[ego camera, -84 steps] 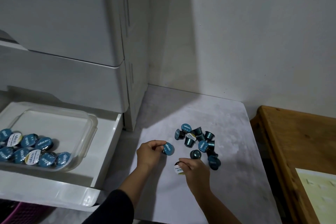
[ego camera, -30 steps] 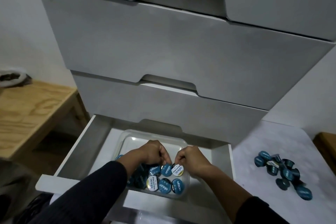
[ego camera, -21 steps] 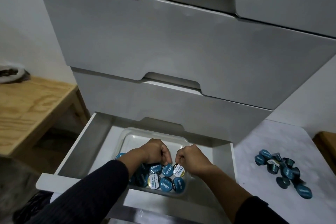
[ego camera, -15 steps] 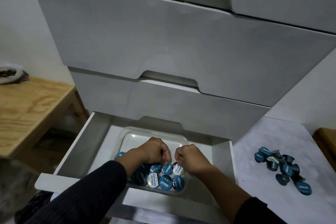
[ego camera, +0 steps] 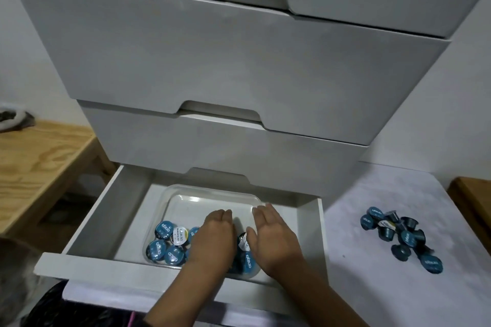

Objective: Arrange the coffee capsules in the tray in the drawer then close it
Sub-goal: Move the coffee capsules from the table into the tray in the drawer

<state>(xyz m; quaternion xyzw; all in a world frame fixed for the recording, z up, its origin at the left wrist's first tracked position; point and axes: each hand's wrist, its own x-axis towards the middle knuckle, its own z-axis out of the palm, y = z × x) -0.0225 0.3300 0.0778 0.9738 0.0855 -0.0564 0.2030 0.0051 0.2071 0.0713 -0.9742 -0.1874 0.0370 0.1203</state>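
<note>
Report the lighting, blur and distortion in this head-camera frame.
Head view: dim, flat indoor light; wide-angle lens splays the cabinet edges outward toward the top; soft glare on the clear tray rim; left hand and right hand slightly soft, while the loose capsules at right stay fairly sharp.

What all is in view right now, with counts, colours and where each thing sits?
Cabinet: one, white, centre, bottom drawer open.
Tray: one, clear, in the drawer.
Tray capsules: several, mostly teal, a few white-lidded, near half of the tray; some are hidden by the hands.
Loose capsules: roughly a dozen, teal, piled on the white surface right of the drawer.
Wooden tables: two, left and far right.
Left hand: flat, open, over the tray.
Right hand: flat, open, over the tray.
</note>
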